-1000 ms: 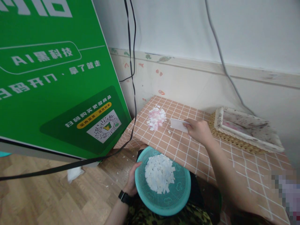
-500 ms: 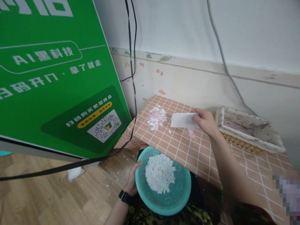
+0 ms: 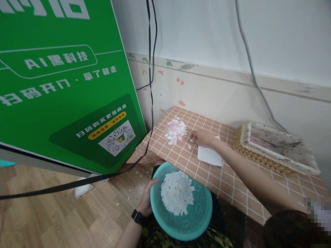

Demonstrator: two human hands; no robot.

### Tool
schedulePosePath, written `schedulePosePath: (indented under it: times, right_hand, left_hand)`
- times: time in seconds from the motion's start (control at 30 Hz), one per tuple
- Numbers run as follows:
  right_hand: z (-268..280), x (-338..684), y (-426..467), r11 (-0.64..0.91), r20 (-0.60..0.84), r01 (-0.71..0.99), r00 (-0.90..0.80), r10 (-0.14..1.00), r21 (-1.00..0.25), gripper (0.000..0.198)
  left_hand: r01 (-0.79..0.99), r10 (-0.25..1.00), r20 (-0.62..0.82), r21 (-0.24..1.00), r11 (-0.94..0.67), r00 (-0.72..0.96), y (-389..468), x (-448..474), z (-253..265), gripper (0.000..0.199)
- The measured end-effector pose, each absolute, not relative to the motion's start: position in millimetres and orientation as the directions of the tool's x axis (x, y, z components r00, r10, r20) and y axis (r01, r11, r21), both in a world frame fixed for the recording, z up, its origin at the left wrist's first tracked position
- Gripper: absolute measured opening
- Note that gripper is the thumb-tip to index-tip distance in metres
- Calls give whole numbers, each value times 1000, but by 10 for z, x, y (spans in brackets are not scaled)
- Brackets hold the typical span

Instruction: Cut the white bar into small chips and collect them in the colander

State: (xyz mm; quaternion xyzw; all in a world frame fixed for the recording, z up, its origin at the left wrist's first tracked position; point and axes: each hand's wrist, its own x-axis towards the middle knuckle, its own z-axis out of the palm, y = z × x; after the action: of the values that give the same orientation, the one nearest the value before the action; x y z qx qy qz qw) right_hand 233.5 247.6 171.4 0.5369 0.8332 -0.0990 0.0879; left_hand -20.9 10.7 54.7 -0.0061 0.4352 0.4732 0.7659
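My left hand, with a black band on its wrist, grips the left rim of a round teal plastic colander above my lap. Inside the colander lies a heap of small white paper scraps. On the checked tabletop, my right hand has its fingers curled down beside a small scrap; whatever is between the fingertips is hidden. A white card lies flat under my right wrist, partly covered by it. Left of that hand is a pile of pink and white scraps.
A wicker basket with a floral lining stands against the wall at the right. To the left rises a green sign panel. A black cable hangs across the table's left corner, and brown checked cloth covers the table.
My right hand has let go of the white card, which now lies on the table, and has moved left and down to the tabletop. My left hand still holds the colander.
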Motion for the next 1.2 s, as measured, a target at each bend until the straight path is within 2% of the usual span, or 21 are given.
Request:
schedulePosePath:
  times: [0.3,0.67,1.2]
  right_hand:
    - [1637,2353,2528,488,-217,864,-504,836,-124,20]
    - [1637,2376,2551,463,-211,865,-497,842,-192,14]
    - [1524,2429,2627,369,-244,800,-522,818,-474,23]
  left_hand:
    - [-742,722,-670,394,543,173,117,-203,535,21]
    - [-734,707,-692,404,546,146,117,-200,585,20]
    - [-740,699,-702,399,541,132,111,-194,643,20]
